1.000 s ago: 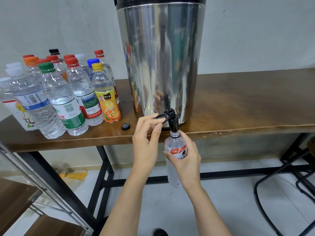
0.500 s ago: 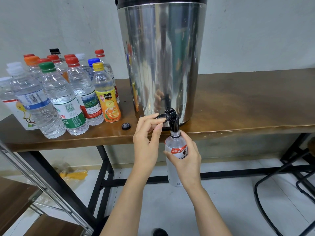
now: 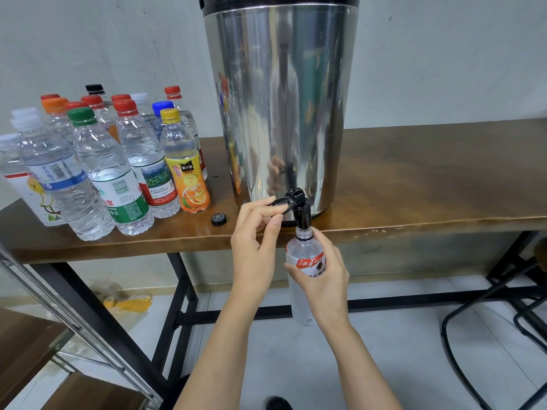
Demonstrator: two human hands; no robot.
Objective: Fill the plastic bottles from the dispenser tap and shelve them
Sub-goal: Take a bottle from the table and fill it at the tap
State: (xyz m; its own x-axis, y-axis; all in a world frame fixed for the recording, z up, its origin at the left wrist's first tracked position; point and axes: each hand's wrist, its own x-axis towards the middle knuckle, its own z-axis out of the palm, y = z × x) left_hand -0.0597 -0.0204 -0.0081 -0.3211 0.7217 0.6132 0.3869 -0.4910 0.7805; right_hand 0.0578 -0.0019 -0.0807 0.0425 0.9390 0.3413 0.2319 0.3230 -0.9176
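Note:
A tall steel dispenser stands on the brown wooden table. Its black tap juts over the table's front edge. My left hand pinches the tap's black lever between thumb and fingers. My right hand grips an uncapped clear plastic bottle with an orange-and-white label, held upright with its mouth right under the spout. A loose black cap lies on the table left of the tap.
Several capped bottles crowd the table's left end, the nearest with a green cap and one with a yellow cap. A wooden shelf with a metal rail is at lower left. Black chair legs stand at lower right.

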